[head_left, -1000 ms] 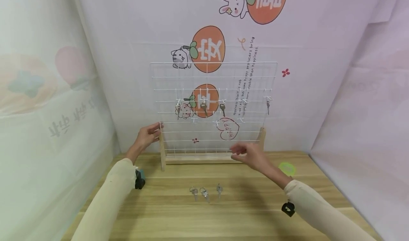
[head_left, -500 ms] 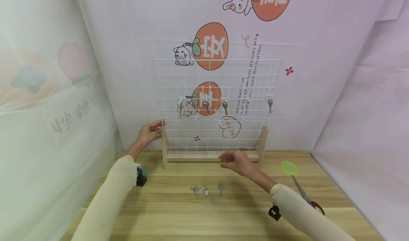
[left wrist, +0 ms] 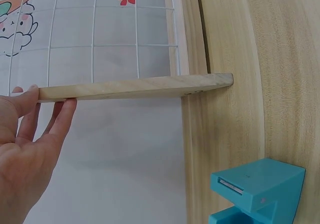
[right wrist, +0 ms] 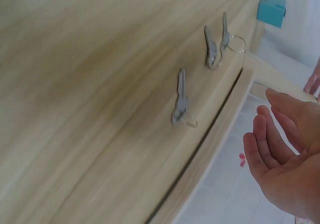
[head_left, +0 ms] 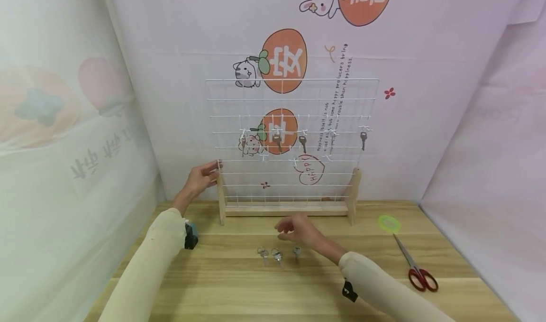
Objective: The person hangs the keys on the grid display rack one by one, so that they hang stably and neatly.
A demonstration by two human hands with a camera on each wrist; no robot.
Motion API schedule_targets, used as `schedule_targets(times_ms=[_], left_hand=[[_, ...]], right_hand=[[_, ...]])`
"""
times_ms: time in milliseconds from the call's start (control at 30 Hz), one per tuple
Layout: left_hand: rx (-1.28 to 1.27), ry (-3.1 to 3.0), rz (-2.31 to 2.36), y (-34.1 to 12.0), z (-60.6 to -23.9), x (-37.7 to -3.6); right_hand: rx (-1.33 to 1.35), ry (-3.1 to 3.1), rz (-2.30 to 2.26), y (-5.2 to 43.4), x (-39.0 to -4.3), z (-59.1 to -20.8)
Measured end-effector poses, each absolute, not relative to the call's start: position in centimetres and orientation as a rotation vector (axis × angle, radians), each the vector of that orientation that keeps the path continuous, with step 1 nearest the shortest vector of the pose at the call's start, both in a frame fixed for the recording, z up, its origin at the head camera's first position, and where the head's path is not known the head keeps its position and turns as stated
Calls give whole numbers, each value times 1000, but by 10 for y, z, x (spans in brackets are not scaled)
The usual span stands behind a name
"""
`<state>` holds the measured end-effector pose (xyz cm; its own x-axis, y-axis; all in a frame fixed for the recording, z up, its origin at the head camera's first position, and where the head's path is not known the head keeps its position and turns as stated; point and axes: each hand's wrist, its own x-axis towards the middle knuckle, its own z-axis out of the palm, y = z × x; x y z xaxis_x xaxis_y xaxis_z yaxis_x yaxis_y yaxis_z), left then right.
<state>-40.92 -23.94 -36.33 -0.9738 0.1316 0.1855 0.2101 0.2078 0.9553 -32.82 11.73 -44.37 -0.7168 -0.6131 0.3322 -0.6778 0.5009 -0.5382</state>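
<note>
A white wire grid rack on a wooden stand rises at the back of the table. My left hand holds the top of the stand's left wooden post, thumb on one side and fingers on the other. Four-sided grid cells carry white hooks, and several keys hang from them. In front of the rack, three keys with rings lie on the table: a left key, a middle key and a right key. Just above them hovers my right hand, fingers loosely bent and holding nothing.
Red-handled scissors lie at the right, below a yellow-green ring. A teal block-shaped object stands by the left post, partly hidden by the left wrist in the head view. White printed cloth encloses the table.
My right hand has moved left and down from the rack's lower right towards the loose keys. The scissors have come into view from behind the right arm. My left hand stays on the post.
</note>
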Motion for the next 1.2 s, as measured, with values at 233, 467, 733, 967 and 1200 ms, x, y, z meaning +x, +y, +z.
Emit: schedule_targets(times_ms=[233, 467, 733, 967, 1200], left_hand=[[-350, -2392, -1902, -237, -362, -410], [-333, -2397, -1898, -237, -362, -414], [-336, -2405, -1898, -238, -362, -412], [-334, -2400, -1915, -239, -362, -411], [-315, -2409, -1909, -240, -362, -410]], right_hand=[[1168, -2692, 1033, 99, -329, -455], [1164, -2725, 1033, 84, -331, -464], [1184, -2754, 991, 71, -332, -470], [1215, -2767, 991, 65, -333, -474], [1225, -2763, 1033, 64, -332, -474]])
